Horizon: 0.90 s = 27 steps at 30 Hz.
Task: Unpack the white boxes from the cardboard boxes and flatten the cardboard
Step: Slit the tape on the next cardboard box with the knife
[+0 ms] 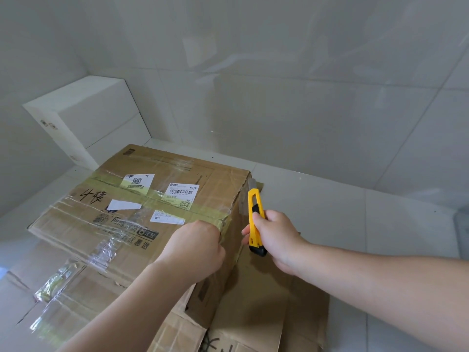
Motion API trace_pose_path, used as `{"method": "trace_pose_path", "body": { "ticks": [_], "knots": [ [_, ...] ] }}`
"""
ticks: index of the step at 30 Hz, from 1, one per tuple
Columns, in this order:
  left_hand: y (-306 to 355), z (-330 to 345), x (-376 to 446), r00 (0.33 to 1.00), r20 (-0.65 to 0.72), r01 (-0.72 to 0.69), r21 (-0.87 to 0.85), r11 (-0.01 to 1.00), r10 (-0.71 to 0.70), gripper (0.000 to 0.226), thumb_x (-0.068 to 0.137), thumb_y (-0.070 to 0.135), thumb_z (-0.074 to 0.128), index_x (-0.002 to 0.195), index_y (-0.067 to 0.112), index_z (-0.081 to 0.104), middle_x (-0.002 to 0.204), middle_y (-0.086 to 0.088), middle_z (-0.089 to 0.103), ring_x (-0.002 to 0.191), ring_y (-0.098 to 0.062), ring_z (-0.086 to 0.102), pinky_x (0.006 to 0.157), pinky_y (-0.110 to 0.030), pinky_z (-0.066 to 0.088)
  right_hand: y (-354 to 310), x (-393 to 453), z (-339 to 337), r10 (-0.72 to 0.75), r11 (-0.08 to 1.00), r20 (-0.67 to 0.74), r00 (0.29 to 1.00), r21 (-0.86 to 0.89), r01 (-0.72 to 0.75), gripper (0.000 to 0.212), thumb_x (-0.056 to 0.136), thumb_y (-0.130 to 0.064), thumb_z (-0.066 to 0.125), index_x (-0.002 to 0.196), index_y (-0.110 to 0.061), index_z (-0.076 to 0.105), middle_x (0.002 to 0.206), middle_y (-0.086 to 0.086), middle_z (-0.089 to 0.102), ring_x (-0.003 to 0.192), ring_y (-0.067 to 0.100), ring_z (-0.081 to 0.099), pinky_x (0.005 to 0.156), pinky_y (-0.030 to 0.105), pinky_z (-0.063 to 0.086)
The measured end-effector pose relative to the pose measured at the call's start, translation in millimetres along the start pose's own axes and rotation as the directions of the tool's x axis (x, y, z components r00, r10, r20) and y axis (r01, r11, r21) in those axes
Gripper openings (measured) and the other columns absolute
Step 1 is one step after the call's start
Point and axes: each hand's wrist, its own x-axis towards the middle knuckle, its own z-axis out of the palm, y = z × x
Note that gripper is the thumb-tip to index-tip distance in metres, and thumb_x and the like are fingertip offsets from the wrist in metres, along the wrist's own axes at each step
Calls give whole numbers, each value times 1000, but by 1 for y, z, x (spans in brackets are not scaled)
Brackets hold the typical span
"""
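A sealed cardboard box (142, 212) sits at the centre of the view, its top crossed by yellowish and clear tape (162, 196) and dotted with shipping labels (181, 193). It rests on flattened cardboard (266, 308) spread over the pale tiled floor (355, 212) (the sheet reaches out toward 5 o'clock and 7 o'clock from the box). The left hand (195, 246) lies on the box's near right top edge, fingers curled over the taped corner; whether it pinches the tape or only presses there cannot be told. The right hand (275, 240), just beside it at 3 o'clock, grips a yellow utility knife (255, 219) held upright, blade end up against the box's right side near the far top corner. At 10 o'clock from the box, two white boxes (96, 118) stand stacked in the corner of the tiled walls, well apart from both hands.
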Motion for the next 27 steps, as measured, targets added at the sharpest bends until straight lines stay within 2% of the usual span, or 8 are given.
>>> {"method": "trace_pose_path", "body": {
  "ticks": [3, 7, 11, 17, 20, 22, 24, 27],
  "knots": [
    [1, -2, 0, 1000, 2, -5, 5, 1000, 5, 29, 86, 23, 43, 59, 14, 40, 61, 0, 41, 55, -16, 42, 49, -24, 35, -2, 1, 0, -11, 1000, 0, 1000, -4, 11, 24, 103, -24, 37, 108, -10, 56, 81, 4, 68, 61, 11, 66, 65, 27, 50],
    [5, -5, 5, 1000, 7, -4, -7, 1000, 4, 30, 88, 21, 43, 59, 14, 39, 62, 0, 42, 57, -17, 45, 51, -25, 37, -7, 5, 1, -26, 999, -19, 999, -28, 26, 25, 102, -24, 38, 106, -8, 57, 82, 6, 69, 67, 16, 68, 73, 33, 53],
    [18, -13, 20, 1000, -24, -10, -30, 999, 9, 31, 90, 20, 43, 60, 15, 38, 65, 0, 42, 60, -18, 46, 54, -28, 40, -17, 19, -1, -3, 999, -55, 998, -34, 1, 26, 101, -20, 38, 112, -4, 54, 81, 8, 67, 63, 18, 65, 67, 31, 52],
    [12, -11, 9, 987, -158, -80, -265, 961, 39, 35, 91, 29, 44, 58, 17, 37, 58, 1, 43, 50, -16, 40, 47, -25, 33, -13, 21, -12, 53, 998, -16, 998, -24, -53, 22, 100, -18, 39, 111, -5, 52, 78, 11, 62, 60, 22, 59, 64, 32, 48],
    [-6, -11, -15, 999, 1, -51, -110, 993, 51, 43, 88, 46, 47, 59, 16, 46, 56, 2, 49, 54, -16, 48, 50, -24, 40, -18, 25, -13, 51, 998, -11, 999, 22, -50, 23, 101, -19, 39, 113, -3, 51, 77, 13, 61, 56, 22, 59, 57, 31, 47],
    [-10, -9, -23, 994, 109, -27, -10, 1000, 28, 45, 88, 49, 48, 57, 15, 46, 56, 3, 48, 54, -15, 47, 50, -24, 40, -24, 31, -14, 51, 995, -20, 998, 91, -49, 23, 101, -18, 40, 112, -1, 50, 74, 14, 59, 53, 23, 56, 56, 32, 46],
    [-7, -4, -26, 992, 126, -8, -14, 1000, 10, 44, 88, 45, 47, 55, 15, 42, 56, 3, 45, 53, -15, 44, 48, -24, 36, -23, 29, -14, 65, 989, -20, 998, 133, -62, 22, 101, -20, 41, 108, -2, 51, 73, 13, 58, 54, 22, 55, 59, 35, 46],
    [0, 4, -22, 998, 58, -27, -9, 1000, 27, 36, 88, 35, 43, 58, 15, 42, 60, 2, 45, 55, -16, 43, 46, -25, 31, -6, 10, -14, 102, 991, 22, 995, 84, -103, 21, 101, -22, 42, 101, -6, 55, 73, 12, 58, 58, 22, 55, 69, 37, 47]
  ]
}}
